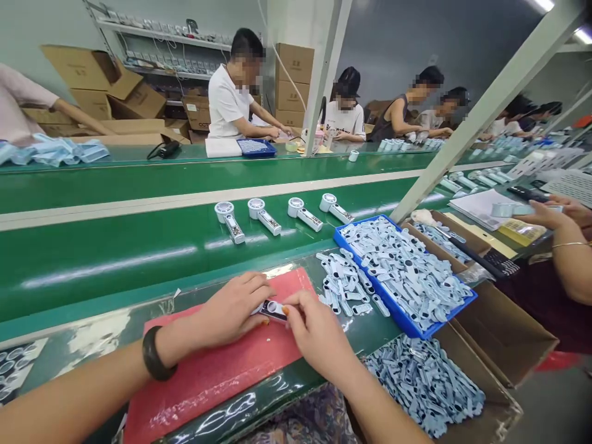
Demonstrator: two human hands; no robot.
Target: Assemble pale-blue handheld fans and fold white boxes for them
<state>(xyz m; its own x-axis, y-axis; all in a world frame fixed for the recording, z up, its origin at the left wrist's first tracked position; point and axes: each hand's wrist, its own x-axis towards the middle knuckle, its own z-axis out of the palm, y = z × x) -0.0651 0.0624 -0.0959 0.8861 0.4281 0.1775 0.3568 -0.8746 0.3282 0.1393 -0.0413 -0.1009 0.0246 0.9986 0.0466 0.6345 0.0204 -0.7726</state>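
Over a red mat (203, 385) on the bench, my left hand (231, 308) is wrapped round the round end of a small handheld device (274, 309). Its dark and silver handle shows between my hands. My right hand (317, 333) pinches the other end, thumb and fingers pressed together on it. Part of the device is hidden by my fingers. Beyond, on the green belt, lie several white devices (303, 214) with round heads. Right of the mat is a loose pile of light blue parts (345, 280), beside a blue tray (407, 327) heaped with similar parts.
A cardboard box (502, 407) of blue parts stands below the tray. A slanted metal post (485, 102) rises behind the tray. At the right, a person's hands (550, 213) hold a pale item. Several people work across the green belt (115, 246).
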